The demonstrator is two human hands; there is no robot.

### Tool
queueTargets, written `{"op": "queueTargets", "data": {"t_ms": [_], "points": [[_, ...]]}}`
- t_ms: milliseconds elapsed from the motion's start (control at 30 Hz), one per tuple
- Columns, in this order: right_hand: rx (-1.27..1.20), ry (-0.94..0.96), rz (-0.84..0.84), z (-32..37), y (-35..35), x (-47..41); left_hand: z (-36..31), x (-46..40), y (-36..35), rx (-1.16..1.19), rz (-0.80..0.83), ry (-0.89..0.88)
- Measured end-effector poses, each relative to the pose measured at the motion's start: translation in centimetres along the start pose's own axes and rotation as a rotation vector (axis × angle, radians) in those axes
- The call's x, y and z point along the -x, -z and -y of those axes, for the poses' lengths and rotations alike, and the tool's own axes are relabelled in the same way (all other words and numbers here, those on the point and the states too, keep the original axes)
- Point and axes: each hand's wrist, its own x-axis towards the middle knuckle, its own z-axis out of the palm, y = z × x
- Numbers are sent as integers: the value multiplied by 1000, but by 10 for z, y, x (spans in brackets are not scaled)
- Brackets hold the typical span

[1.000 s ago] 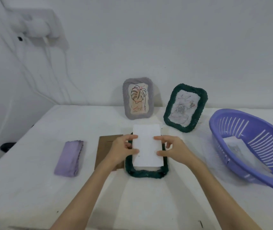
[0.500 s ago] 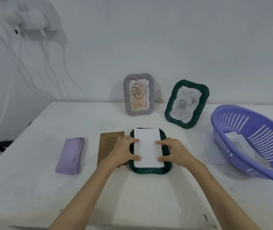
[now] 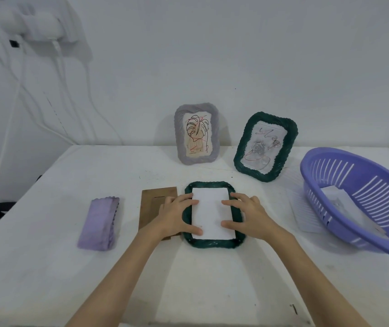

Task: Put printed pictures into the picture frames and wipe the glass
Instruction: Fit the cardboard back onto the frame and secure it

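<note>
White print (image 3: 212, 213) lying blank side up inside dark green frame (image 3: 212, 243) flat on table (image 3: 47, 279), left hand (image 3: 177, 217) and right hand (image 3: 247, 217) pressing its side edges (fingers spread, mostly straight).

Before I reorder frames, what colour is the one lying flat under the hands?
Dark green frame, with a ridged rim; the head view shows it.

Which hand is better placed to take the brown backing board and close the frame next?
Probably the left hand: it already lies partly over the brown backing board, left of the green frame. The right hand presses the white print on the far side.
</note>
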Motion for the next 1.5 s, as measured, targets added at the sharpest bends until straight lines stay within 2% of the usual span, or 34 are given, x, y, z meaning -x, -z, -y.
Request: {"op": "queueTargets", "data": {"t_ms": [267,333,400,500,600,667,767,867,1100,1200,1267,1333,1433,1500], "points": [[14,-6,24,-5,-6,-2,3,-2,-2,-22,15,-2],[-25,-14,-16,-6,-2,-3,3,-3,-3,-5,-37,0],[-62,-35,-125,-6,3,-11,2,-6,-4,12,-108,6],[-129,-120,-262,-7,10,-27,0,-10,-8,-33,-111,2],[-145,-197,-225,-7,11,-38,1,-11,-11,-53,-98,5],[-133,-205,-201,-7,9,-38,5,-11,-10,-102,-240,50],[-98,-185,-188,-8,1,-33,18,-7,-8,-26,-625,323],[-71,-169,-190,-10,-7,-30,33,0,-13,55,-685,498],[-65,-166,-198,-13,-11,-31,40,2,-19,247,-809,414],[-102,-131,-278,-12,-10,-29,30,7,-5,340,-888,364],[-209,-53,-333,-3,-4,-26,19,10,12,398,-953,318],[-397,50,-272,15,5,-21,4,9,27,437,-994,244],[-569,186,-152,38,13,-17,-25,1,35,480,-923,134],[-613,229,-145,41,17,-16,-43,-6,35,548,-827,124]]}}
